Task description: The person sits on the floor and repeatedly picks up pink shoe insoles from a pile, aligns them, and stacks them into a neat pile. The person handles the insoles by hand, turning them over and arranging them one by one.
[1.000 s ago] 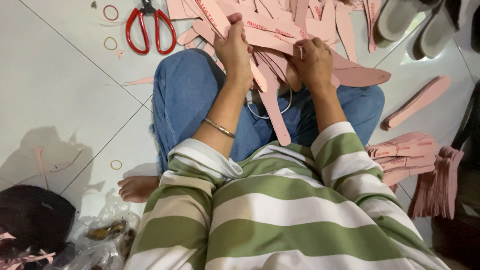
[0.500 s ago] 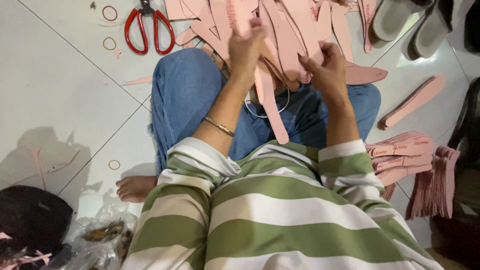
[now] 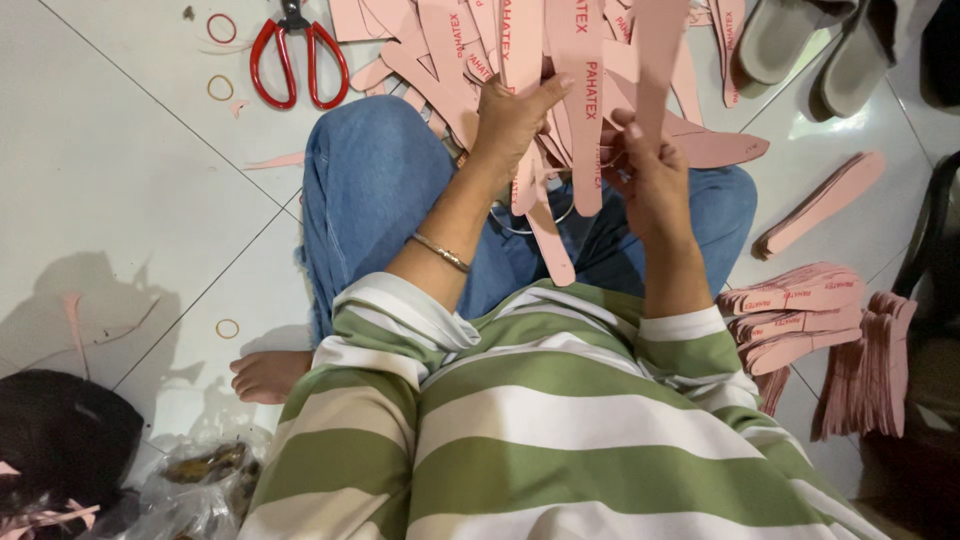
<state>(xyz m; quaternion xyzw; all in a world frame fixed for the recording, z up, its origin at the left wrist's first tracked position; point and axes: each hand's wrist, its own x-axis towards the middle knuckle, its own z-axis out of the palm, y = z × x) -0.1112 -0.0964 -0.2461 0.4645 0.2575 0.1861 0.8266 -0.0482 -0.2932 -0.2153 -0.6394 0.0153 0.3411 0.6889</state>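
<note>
I sit on a tiled floor in blue jeans and a green-and-cream striped top. My left hand (image 3: 515, 115) grips a fan of long pink insole-shaped strips (image 3: 560, 60), raised in front of me. My right hand (image 3: 650, 175) pinches the lower ends of the same bunch from the right side. One strip (image 3: 550, 240) hangs down between my knees. A thin bangle (image 3: 440, 252) circles my left wrist. More loose pink strips (image 3: 400, 40) lie on the floor behind the bunch.
Red-handled scissors (image 3: 298, 55) lie at the upper left, with rubber bands (image 3: 222, 28) scattered near them. Stacks of pink strips (image 3: 800, 300) sit at my right. Pale slippers (image 3: 810, 45) are at the upper right. A plastic bag (image 3: 200, 480) and dark cloth (image 3: 60, 440) sit lower left.
Both hands have lifted the bunch of pink strips up off my lap, and the strips now stand more upright and gathered together.
</note>
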